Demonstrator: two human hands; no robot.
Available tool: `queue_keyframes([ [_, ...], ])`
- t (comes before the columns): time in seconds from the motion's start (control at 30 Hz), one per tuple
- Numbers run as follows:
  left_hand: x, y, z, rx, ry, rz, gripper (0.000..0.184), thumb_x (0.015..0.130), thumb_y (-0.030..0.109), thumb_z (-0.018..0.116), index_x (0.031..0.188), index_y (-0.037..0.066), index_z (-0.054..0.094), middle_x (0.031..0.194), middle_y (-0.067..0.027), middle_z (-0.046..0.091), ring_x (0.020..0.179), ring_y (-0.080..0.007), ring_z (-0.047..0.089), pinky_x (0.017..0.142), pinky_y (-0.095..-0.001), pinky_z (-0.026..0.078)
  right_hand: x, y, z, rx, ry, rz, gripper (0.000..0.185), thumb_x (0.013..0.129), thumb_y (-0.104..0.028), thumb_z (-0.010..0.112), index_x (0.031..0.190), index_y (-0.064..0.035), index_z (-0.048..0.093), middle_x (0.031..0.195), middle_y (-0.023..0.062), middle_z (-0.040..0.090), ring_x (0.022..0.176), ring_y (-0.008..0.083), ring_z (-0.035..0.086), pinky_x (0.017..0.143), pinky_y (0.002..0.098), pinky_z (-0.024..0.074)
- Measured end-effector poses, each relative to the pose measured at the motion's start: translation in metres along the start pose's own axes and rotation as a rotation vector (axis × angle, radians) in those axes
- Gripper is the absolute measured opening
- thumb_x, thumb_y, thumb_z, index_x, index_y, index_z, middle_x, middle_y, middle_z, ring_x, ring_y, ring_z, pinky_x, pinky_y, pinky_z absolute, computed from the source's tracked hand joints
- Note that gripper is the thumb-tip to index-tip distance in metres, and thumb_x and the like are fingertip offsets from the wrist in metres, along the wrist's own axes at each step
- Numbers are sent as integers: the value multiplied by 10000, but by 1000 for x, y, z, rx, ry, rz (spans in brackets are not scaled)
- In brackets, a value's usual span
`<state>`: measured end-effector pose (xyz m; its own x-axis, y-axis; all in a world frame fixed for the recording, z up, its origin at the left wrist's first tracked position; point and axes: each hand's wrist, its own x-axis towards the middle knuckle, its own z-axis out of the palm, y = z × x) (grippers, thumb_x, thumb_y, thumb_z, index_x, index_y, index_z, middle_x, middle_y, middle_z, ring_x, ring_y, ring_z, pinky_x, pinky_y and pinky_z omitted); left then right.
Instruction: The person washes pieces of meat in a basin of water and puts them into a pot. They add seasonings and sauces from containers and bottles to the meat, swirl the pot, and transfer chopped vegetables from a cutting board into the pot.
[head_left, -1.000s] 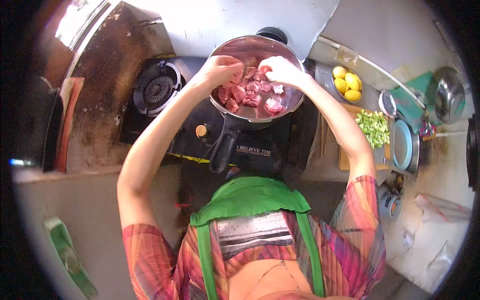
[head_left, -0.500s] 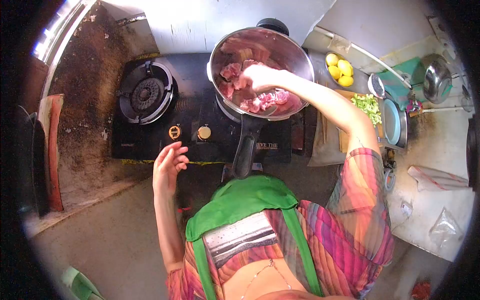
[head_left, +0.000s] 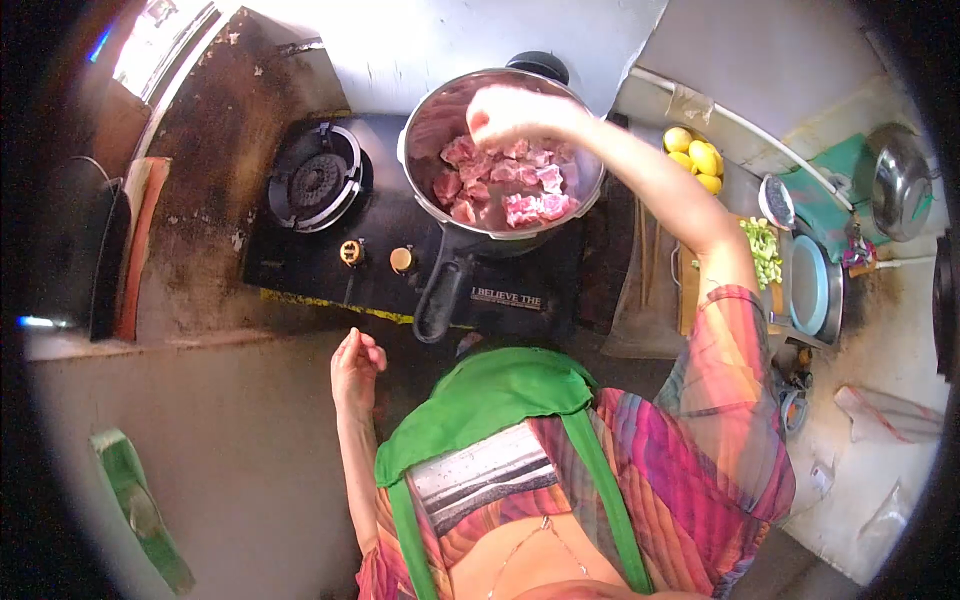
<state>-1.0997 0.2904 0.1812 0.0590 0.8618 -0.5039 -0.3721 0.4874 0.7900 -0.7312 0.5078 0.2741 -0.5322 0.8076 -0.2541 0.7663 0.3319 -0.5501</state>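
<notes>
Chunks of raw meat (head_left: 520,175) lie in a deep steel pot (head_left: 405,150) on the black gas stove (head_left: 385,215). The pot's black handle (head_left: 443,295) points toward my body. Over the meat, near the pot's far side, my right hand (head_left: 510,115) is closed with its fingers bent down; what it pinches, if anything, is hidden. My left hand (head_left: 357,365) is raised in front of the stove's near edge, away from the pot, its fingers curled loosely and nothing seen in them.
On the right, a cutting board (head_left: 690,290) bears chopped green vegetables (head_left: 762,252). Behind it are yellow lemons (head_left: 705,158) and a small bowl (head_left: 776,202). A blue plate (head_left: 808,285) and a steel bowl (head_left: 900,182) stand farther right. An unlit burner (head_left: 318,180) is at left.
My left hand has left the pot and come back to the stove's front. My right hand has stayed over the pot and risen toward its far side. Some meat pieces have shifted.
</notes>
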Motion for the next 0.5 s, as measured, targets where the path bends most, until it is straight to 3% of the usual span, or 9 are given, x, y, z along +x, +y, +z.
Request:
queue_keyframes([
  [0.03, -6, -7, 3, 3, 17, 8, 229, 936, 250, 495, 890, 36, 562, 590, -24, 535, 495, -114, 493, 450, -242, 390, -12, -5, -14, 132, 91, -131, 181, 755, -140, 575, 848, 0, 641, 709, 69, 612, 619, 146, 576, 578, 284, 481],
  [0.07, -11, -11, 7, -29, -22, 7, 237, 940, 261, 489, 834, 54, 534, 532, 9, 444, 441, -91, 400, 410, -234, 311, -25, -15, -26, 347, 56, -169, 177, 801, -158, 575, 841, 2, 638, 709, 43, 609, 619, 112, 569, 570, 252, 475],
  [0.1, -15, -15, 13, -60, -63, 8, 261, 944, 271, 483, 778, 71, 506, 475, 42, 354, 386, -68, 306, 371, -226, 232, -42, -26, -37, 430, 66, -214, 182, 823, -166, 571, 843, 3, 636, 702, 34, 601, 620, 95, 561, 563, 242, 469],
  [0.2, -21, -33, 36, 66, -15, 36, 271, 949, 272, 475, 757, 81, 490, 470, 59, 299, 376, -52, 215, 361, -218, 152, -89, -28, -32, 556, 83, -391, 190, 874, -168, 556, 863, 6, 631, 683, 23, 585, 619, 64, 548, 540, 215, 454],
  [0.27, -31, -39, 47, 197, 10, -61, 208, 917, 225, 526, 783, 66, 512, 501, 48, 376, 407, -53, 304, 383, -215, 213, -131, -15, -16, 647, 45, -358, 183, 886, -155, 550, 873, 18, 608, 702, 31, 582, 613, 81, 553, 535, 216, 449],
  [0.33, -44, -41, 51, 518, -63, -108, 151, 880, 184, 575, 819, 50, 537, 574, 17, 487, 467, -75, 418, 428, -222, 317, -189, -3, 0, 761, 30, -329, 170, 888, -119, 533, 812, 29, 570, 722, 55, 578, 592, 97, 554, 538, 230, 453],
  [0.43, -65, -32, 37, 665, -384, -438, 151, 832, 117, 625, 942, 29, 573, 765, -58, 609, 625, -119, 554, 603, -255, 459, -296, 4, 29, 840, 130, -62, 206, 832, -148, 563, 686, -3, 549, 650, 57, 564, 562, 110, 527, 494, 242, 391],
  [0.47, -67, -24, 31, 628, -499, -542, 230, 862, 181, 593, 1024, 20, 567, 836, -99, 635, 690, -164, 602, 674, -272, 489, -332, 9, 48, 858, 224, -111, 187, 862, -131, 555, 721, -8, 557, 662, 42, 560, 576, 116, 526, 505, 231, 416],
  [0.5, -67, -16, 26, 402, -529, -596, 277, 880, 227, 565, 1057, 13, 558, 888, -125, 637, 737, -194, 617, 718, -302, 498, -368, 3, 68, 976, 345, -74, 182, 846, -124, 561, 706, -7, 554, 634, 66, 554, 533, 150, 524, 470, 250, 419],
])
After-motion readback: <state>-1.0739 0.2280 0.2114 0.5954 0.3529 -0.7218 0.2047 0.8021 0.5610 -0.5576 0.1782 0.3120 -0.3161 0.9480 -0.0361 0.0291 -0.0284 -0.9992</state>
